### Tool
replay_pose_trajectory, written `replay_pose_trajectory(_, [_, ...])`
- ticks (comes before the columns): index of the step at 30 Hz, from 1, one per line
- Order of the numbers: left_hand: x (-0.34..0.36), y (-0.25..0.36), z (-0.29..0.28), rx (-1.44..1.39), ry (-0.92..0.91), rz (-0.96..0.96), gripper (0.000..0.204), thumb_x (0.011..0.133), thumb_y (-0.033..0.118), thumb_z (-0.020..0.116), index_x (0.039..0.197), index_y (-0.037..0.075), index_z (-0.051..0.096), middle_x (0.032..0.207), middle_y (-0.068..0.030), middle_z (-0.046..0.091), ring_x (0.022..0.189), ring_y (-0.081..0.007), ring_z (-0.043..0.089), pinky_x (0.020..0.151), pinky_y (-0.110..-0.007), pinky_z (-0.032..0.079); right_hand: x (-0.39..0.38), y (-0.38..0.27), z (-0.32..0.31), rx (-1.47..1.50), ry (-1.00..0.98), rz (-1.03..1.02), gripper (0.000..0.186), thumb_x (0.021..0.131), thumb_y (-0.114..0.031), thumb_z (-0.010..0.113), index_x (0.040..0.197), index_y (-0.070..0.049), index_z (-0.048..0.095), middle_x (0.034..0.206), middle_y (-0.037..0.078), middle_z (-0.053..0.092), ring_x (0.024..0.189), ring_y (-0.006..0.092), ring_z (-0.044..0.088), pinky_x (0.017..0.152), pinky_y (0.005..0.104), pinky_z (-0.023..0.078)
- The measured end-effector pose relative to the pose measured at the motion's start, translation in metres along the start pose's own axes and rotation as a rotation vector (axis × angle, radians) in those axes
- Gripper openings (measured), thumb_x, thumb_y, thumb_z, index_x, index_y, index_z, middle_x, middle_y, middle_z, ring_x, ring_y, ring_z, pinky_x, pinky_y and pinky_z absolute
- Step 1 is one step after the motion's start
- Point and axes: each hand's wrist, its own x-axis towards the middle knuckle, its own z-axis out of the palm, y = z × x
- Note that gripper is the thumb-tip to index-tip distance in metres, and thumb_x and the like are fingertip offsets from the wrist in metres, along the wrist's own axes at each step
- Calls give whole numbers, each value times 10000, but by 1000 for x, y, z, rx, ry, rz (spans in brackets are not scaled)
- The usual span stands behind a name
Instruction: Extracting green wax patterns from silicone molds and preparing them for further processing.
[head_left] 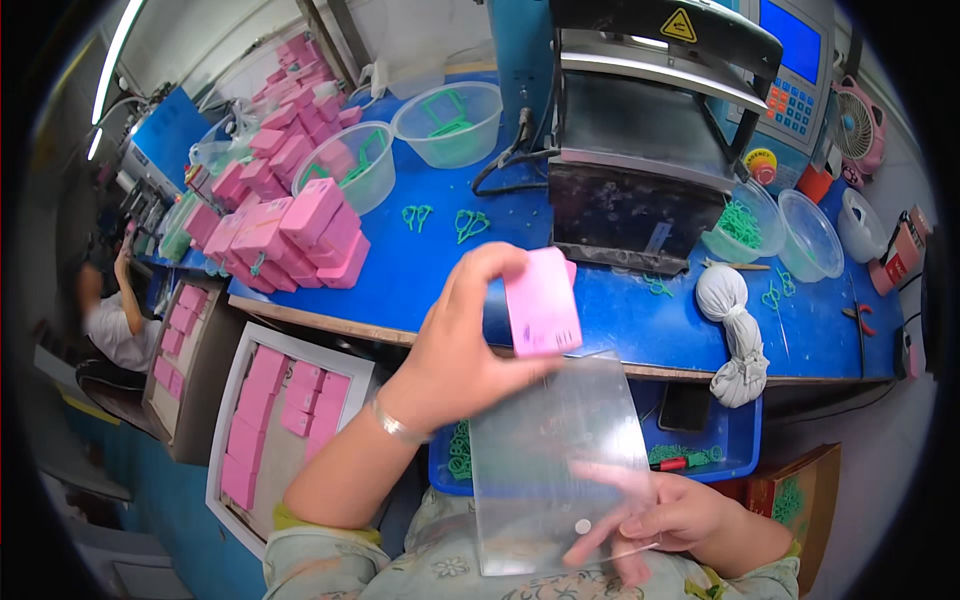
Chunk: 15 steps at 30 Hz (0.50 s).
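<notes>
My left hand (470,330), with a bracelet at the wrist, grips a small pink rectangular block (540,305) by its side, raised above the blue bench edge. Just below it, a clear flat plastic plate (545,430) with a small white round spot hangs over my lap and a blue tray (736,450). My right hand (665,520) holds the plate at its lower right, thumb in front and fingers seen through the plastic. Green plastic pieces lie in the blue tray, partly behind the plate.
The bench (400,260) carries stacked pink blocks (290,240), plastic bowls (447,140), a black press (640,200) and a white cloth bundle (735,335). A carton (221,450) of pink blocks stands lower left. Another person (120,320) sits at far left.
</notes>
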Motion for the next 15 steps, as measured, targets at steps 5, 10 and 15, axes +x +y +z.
replay_pose_trajectory(5, [-28, 52, -3, 278, -148, 326, 372, 615, 176, 740, 933, 204, 549, 1190, -121, 468, 1169, -336, 424, 972, -644, 215, 7, 9, -11, -566, 132, -88, 508, 909, -66, 466, 1362, -18, 242, 1091, 177, 581, 849, 169, 610, 726, 264, 485])
replay_pose_trajectory(10, [-37, 44, 6, 149, 23, 463, 319, 637, 157, 712, 905, 262, 573, 1182, -82, 481, 1165, -348, 425, 963, -634, 260, 11, 22, -31, -759, 183, -272, 272, 908, -50, 457, 1169, 21, 478, 964, 101, 616, 897, 128, 578, 776, 267, 467])
replay_pose_trajectory(15, [-35, 37, 6, 128, 69, 571, 370, 622, 174, 740, 942, 265, 578, 1234, -90, 458, 1169, -361, 426, 967, -603, 282, 13, 19, -41, -874, 134, -278, 296, 908, -49, 462, 1199, 2, 454, 981, 118, 610, 888, 140, 581, 776, 278, 473])
